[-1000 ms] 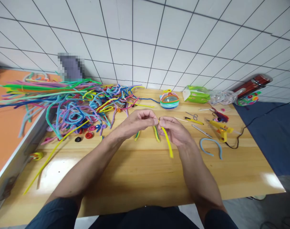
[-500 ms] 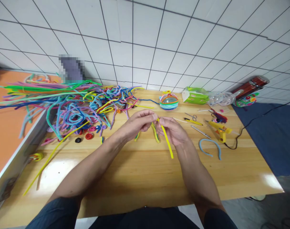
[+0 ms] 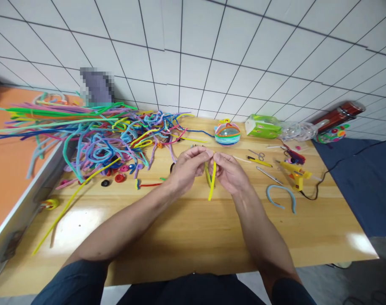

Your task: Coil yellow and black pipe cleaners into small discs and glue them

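Note:
Between my hands hangs a yellow pipe cleaner [image 3: 212,180], its lower end loose and pointing down. My left hand [image 3: 193,167] pinches its upper part with thumb and forefinger. Close beside it, my right hand [image 3: 228,169] grips the same pipe cleaner, fingertips nearly touching the left ones. Behind it a yellow-green strip [image 3: 208,174] shows partly, mostly covered by the hands; I cannot tell whether it is held or lies on the table. Left of my left hand lies a red pipe cleaner piece [image 3: 150,184].
A tangle of coloured pipe cleaners [image 3: 100,152] covers the left back. A long yellow pipe cleaner [image 3: 75,195] lies at the left. A wrapped ball [image 3: 227,134] stands at the back. Scissors [image 3: 260,156], a cutter knife [image 3: 259,161], a glue gun [image 3: 296,174] and a blue curved pipe cleaner [image 3: 280,189] lie right.
The pipe cleaner's loose end has swung left and now hangs closer to straight down. My hands have shifted slightly, uncovering the red piece on the left.

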`<action>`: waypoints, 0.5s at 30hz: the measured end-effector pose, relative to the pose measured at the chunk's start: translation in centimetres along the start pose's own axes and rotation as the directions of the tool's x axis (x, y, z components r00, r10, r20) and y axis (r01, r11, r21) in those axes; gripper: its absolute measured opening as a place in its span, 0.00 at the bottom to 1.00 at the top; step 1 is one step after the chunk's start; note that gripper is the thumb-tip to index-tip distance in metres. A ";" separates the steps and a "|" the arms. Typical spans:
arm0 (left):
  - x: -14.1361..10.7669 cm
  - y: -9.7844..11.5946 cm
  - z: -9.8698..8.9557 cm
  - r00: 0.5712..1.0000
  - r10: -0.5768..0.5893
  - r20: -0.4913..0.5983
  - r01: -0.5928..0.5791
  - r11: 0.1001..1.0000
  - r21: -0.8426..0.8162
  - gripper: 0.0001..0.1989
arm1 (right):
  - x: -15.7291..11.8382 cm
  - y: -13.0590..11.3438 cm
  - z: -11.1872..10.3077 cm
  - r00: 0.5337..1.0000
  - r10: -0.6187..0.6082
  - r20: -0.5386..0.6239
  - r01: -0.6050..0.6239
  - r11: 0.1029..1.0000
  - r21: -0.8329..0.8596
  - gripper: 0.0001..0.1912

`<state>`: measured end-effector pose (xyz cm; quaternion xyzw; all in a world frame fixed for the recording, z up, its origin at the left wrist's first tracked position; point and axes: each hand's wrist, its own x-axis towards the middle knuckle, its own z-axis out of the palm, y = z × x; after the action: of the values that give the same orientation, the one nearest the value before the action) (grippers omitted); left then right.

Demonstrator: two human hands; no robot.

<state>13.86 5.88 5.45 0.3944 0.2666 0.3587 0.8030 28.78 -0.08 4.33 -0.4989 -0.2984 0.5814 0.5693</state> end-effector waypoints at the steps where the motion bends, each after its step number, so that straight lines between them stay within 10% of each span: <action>1: -0.2 -0.4 0.3 0.999 -0.009 -0.032 0.008 0.999 -0.038 0.20 | 0.1 0.2 0.1 1.000 -0.002 -0.013 0.002 1.000 0.017 0.27; 15: 0.9 2.3 -1.8 0.981 -0.086 0.174 0.040 0.967 0.250 0.18 | -0.3 -0.5 -0.3 0.994 0.010 0.109 -0.013 0.999 0.032 0.24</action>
<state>12.30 8.32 6.24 0.5133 0.2461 0.2592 0.7803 29.21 -0.31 4.76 -0.4590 -0.3166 0.6157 0.5568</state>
